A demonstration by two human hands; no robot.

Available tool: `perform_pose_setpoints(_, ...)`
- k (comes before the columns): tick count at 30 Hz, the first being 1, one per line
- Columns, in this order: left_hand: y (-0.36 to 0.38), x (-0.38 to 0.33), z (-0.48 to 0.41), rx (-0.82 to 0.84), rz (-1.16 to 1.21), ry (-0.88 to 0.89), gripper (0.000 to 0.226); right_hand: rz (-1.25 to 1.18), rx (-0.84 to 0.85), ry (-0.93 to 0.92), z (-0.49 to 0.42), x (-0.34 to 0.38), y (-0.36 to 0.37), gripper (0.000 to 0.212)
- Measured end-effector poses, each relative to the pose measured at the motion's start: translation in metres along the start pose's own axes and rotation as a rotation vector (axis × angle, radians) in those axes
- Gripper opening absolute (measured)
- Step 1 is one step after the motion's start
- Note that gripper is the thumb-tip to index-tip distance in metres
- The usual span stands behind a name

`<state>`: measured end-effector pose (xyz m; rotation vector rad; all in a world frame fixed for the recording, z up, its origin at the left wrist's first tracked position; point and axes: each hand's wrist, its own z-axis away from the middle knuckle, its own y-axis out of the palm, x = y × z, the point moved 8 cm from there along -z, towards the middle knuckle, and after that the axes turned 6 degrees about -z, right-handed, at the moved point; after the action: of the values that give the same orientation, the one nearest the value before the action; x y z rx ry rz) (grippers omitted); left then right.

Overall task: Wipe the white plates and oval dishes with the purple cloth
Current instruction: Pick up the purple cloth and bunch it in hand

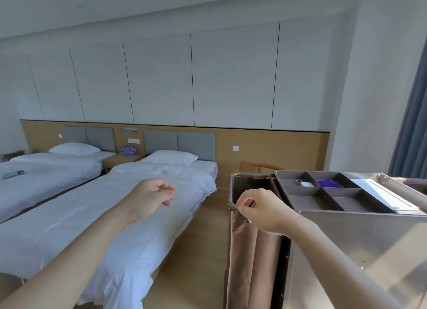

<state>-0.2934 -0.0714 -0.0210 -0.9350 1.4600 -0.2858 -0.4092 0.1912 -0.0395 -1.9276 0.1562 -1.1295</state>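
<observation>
A purple cloth lies in a rear compartment of the divided tray on top of a metal housekeeping cart at the right. No white plates or oval dishes are in view. My right hand pinches the rim of the brown fabric bag hanging on the cart's left side. My left hand hovers over the near bed with its fingers loosely curled and nothing in it.
Two white beds fill the left, with a wooden nightstand between them. A white flat item and a small pale object lie in the cart tray. A strip of wooden floor runs between bed and cart. A blue curtain hangs at the right.
</observation>
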Motion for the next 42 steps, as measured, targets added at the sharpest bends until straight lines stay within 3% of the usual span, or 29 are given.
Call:
perform_pose_setpoints(10, -0.034, 0.096, -0.176, 0.019, -0.028, -0.032, 0.011, 0.049, 0.092, 0.001, -0.189, -0.003, 0.071, 0.02)
perform_pose_setpoints(16, -0.075, 0.12, -0.311, 0.013, 0.002, 0.034, 0.012, 0.053, 0.0, 0.042, -0.308, -0.009, 0.075, 0.02)
perform_pose_setpoints(21, -0.047, 0.145, -0.398, 0.101, -0.015, 0.068, 0.011, 0.214, 0.289, 0.187, -0.369, -0.055, 0.112, 0.021)
perform_pose_setpoints(25, -0.021, 0.168, -0.475, 0.129, -0.022, 0.077, 0.013, 0.22, 0.266, 0.268, -0.433, -0.102, 0.108, 0.025)
perform_pose_setpoints(30, -0.004, 0.207, -0.577, 0.113, -0.025, 0.038, 0.015, 0.212, 0.156, 0.216, -0.545, -0.153, 0.112, 0.026)
perform_pose_setpoints(35, -0.022, 0.227, -0.684, 0.032, -0.054, -0.038, 0.012, 0.265, 0.358, 0.208, -0.669, -0.188, 0.141, 0.041)
perform_pose_setpoints(39, -0.041, 0.233, -0.757, -0.043, -0.011, -0.068, 0.013, 0.161, 0.318, 0.108, -0.766, -0.187, 0.146, 0.032)
perform_pose_setpoints(42, -0.031, 0.254, -0.796, -0.012, -0.049, -0.114, 0.01, 0.141, 0.436, 0.078, -0.811, -0.201, 0.172, 0.031)
